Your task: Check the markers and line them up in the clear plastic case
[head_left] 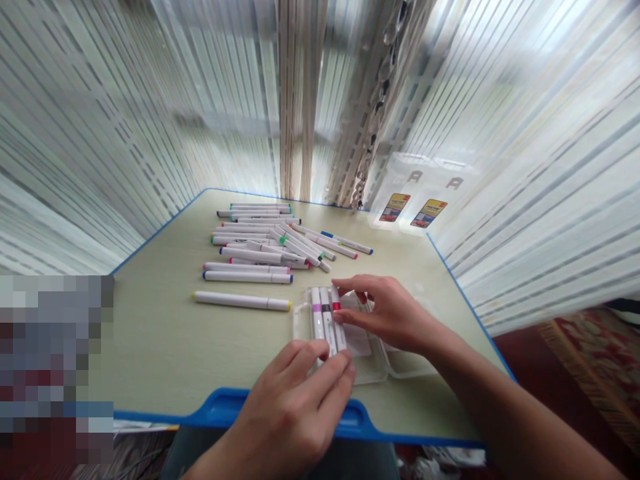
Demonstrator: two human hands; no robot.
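Three white markers lie side by side in the left half of an open clear plastic case: a purple-banded marker, a black-banded marker and a red-banded marker. My right hand pinches the upper part of the red-banded marker between thumb and fingers. Curled over the lower ends of the markers is my left hand; its fingers are closed and hide those ends. Left of the case, a yellow-ended marker lies alone on the table.
A loose pile of white markers with coloured ends covers the back middle of the blue-edged table. Two clear plastic cases with labels stand at the back right. String curtains hang close behind the table.
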